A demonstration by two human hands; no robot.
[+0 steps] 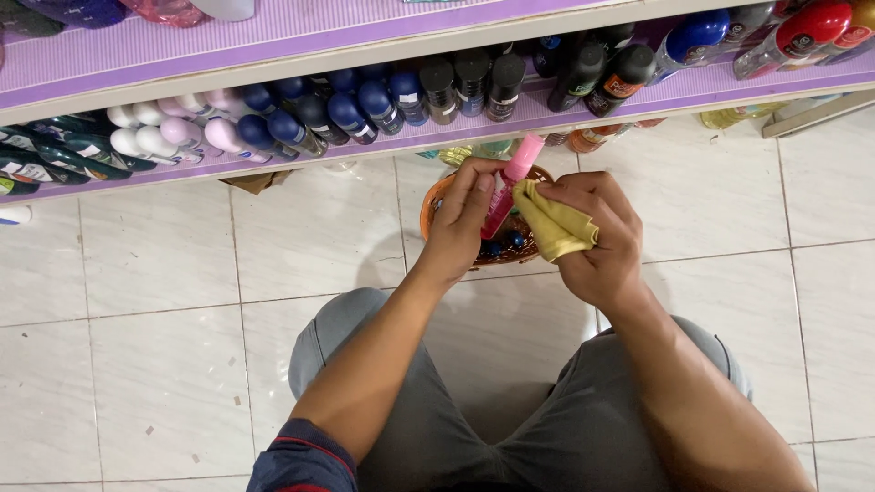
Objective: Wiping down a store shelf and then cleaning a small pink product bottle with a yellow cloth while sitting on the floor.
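My left hand grips a slim pink bottle with a pink cap, held upright over an orange wicker basket on the floor. My right hand clutches a yellow cloth, which presses against the bottle's side. Small blue items lie inside the basket, mostly hidden by my hands. My knees in grey trousers are below.
A purple-lined shelf runs across the top, packed with blue-capped, white-capped and black bottles. Red and blue bottles lie at the top right. White floor tiles spread around me.
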